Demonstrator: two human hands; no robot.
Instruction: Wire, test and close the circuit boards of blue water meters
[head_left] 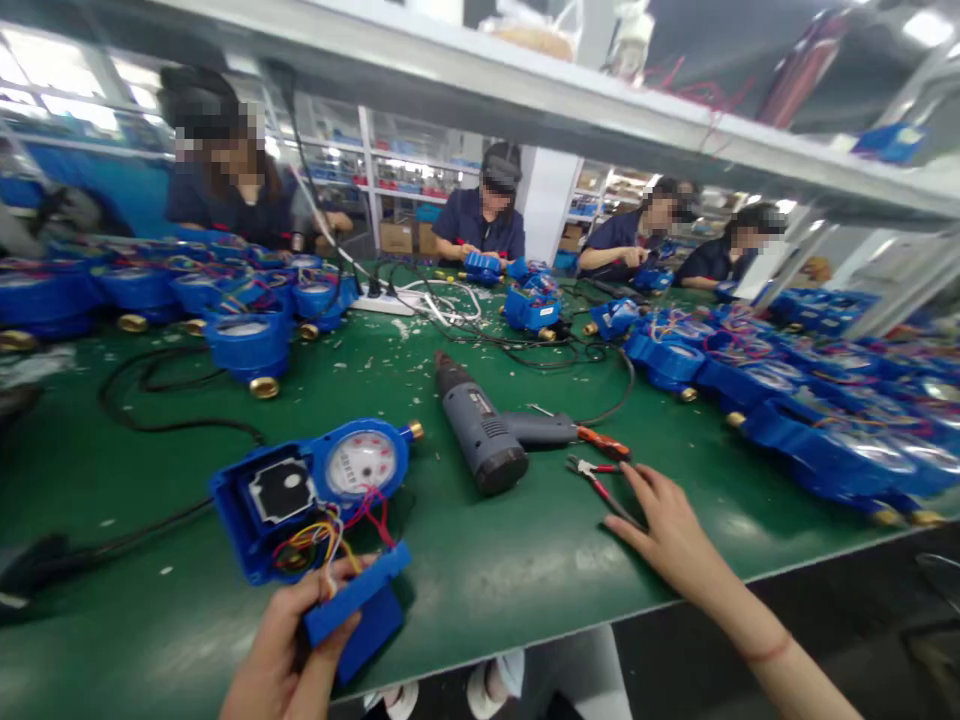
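A blue water meter (251, 545) lies on the green table, its round dial (361, 462) facing up and a black module in its open box. Several coloured wires (326, 535) run from it to a blue plastic cover (364, 620). My left hand (289, 630) is closed on that cover, thumb in front and fingers behind, close to the wires. On the right, my right hand (667, 525) is at the red-and-black handles of wire cutters (600, 480). Its thumb and forefinger are spread around the handles; whether they touch them is hard to tell. The cutters lie on the table with jaws pointing left.
A grey heat gun (484, 425) lies mid-table beside an orange-handled tool (604, 442). More blue meters crowd the left (247, 340) and right (832, 440). Cables and a white power strip (386, 302) lie farther back. Several co-workers sit opposite, under an overhead shelf (525, 75).
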